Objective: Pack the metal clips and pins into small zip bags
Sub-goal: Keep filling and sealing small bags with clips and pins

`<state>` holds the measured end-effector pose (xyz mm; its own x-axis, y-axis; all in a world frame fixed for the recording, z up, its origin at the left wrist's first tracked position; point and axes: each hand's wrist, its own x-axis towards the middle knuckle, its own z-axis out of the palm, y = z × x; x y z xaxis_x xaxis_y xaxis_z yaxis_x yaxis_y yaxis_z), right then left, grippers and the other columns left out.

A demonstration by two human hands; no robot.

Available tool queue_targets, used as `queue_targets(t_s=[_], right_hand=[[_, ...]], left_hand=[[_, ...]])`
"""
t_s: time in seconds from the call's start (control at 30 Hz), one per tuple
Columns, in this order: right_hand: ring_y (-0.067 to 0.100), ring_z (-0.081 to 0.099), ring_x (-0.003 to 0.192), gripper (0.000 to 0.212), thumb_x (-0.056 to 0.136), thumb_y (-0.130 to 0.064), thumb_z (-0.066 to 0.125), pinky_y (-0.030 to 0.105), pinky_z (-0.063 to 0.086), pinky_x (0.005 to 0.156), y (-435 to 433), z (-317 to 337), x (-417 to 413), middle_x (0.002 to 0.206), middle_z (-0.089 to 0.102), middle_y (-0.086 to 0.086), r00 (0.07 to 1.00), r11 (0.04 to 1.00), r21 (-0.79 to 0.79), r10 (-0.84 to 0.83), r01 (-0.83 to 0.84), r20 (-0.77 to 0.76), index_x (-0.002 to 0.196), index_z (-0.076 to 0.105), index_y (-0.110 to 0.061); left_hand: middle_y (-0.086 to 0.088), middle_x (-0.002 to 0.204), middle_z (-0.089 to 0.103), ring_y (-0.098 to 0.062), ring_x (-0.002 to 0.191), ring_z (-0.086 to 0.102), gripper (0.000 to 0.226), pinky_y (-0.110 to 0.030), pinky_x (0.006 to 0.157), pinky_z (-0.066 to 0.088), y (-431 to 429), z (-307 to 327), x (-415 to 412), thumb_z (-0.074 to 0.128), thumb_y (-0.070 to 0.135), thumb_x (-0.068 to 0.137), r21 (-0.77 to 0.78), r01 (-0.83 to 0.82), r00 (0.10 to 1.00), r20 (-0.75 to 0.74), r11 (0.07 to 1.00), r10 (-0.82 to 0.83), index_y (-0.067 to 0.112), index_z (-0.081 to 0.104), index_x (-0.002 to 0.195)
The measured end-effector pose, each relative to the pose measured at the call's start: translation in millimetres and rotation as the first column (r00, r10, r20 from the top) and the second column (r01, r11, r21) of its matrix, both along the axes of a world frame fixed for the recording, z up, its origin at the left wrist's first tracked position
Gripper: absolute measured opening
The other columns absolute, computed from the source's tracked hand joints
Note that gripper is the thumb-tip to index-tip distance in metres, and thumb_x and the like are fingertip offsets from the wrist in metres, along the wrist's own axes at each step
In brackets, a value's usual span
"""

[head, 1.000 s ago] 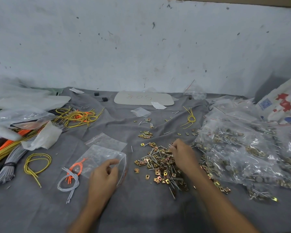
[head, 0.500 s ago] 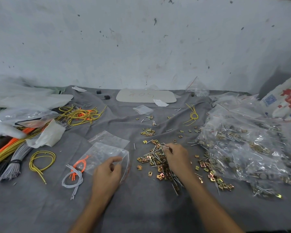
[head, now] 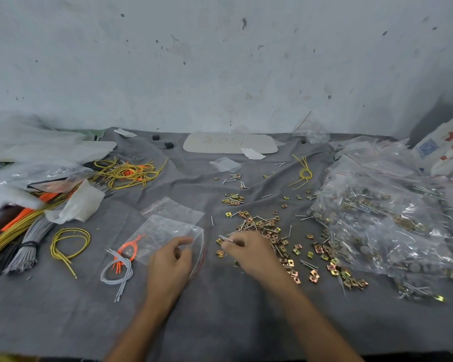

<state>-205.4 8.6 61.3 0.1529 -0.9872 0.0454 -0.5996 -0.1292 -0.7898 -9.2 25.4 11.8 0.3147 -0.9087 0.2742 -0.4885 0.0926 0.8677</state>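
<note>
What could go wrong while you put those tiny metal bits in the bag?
The right hand pinches thin pins, so one might slip before reaching the zip bag. The left hand seems to hold the bag's mouth barely open, so pins may miss. Loose clips could hide in the wrinkled cloth.

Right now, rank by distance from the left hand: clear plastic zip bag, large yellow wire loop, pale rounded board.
1. Clear plastic zip bag, held by the left hand.
2. Large yellow wire loop, far left.
3. Pale rounded board, at back.
</note>
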Motion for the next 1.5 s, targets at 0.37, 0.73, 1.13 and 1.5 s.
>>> queue_targets(t_s=[0.37,0.73,1.13,1.5], right_hand=[[0.009,0.060,0.072,0.019,0.094,-0.031,0.061,0.030,0.046,0.068,9.9,-20.5,44.5,0.077,0.070,-0.004,0.998,0.998,-0.037,0.039,-0.040,-0.042,0.082,0.072,-0.020],[-0.004,0.062,0.098,0.023,0.095,-0.020,0.056,0.014,0.047,0.087,32.2,-33.7,40.9,0.100,0.070,-0.014,0.958,0.988,-0.133,-0.034,0.075,0.285,0.102,0.078,-0.025],[0.003,0.064,0.099,0.023,0.092,-0.021,0.057,0.034,0.051,0.091,31.4,-36.3,44.7,0.103,0.071,-0.015,0.978,0.984,-0.145,0.123,-0.099,0.170,0.110,0.069,-0.029],[0.004,0.060,0.100,0.011,0.093,-0.022,0.063,0.035,0.051,0.087,36.0,-41.7,43.7,0.099,0.066,-0.015,0.988,0.971,-0.239,0.041,-0.005,0.147,0.101,0.059,-0.028]], left_hand=[[-0.007,0.056,0.057,-0.015,0.051,0.051,0.031,-0.041,0.059,0.050,4.0,5.5,-1.0,0.054,0.028,0.078,0.023,0.023,0.999,-0.026,0.999,-0.022,0.026,0.074,0.101],[-0.008,0.064,0.065,-0.024,0.062,0.061,0.036,-0.041,0.066,0.052,6.0,11.0,-3.3,0.050,0.031,0.077,0.054,0.016,1.000,-0.021,0.998,-0.015,0.024,0.075,0.103],[-0.004,0.062,0.067,-0.017,0.057,0.061,0.035,-0.040,0.064,0.054,6.1,10.5,-2.9,0.048,0.029,0.073,0.071,0.012,1.000,-0.022,0.997,-0.011,0.031,0.072,0.098],[-0.005,0.075,0.073,-0.019,0.068,0.067,0.030,-0.043,0.072,0.057,5.3,9.1,-2.6,0.047,0.030,0.074,0.049,0.015,1.000,-0.014,0.999,-0.015,0.038,0.070,0.092]])
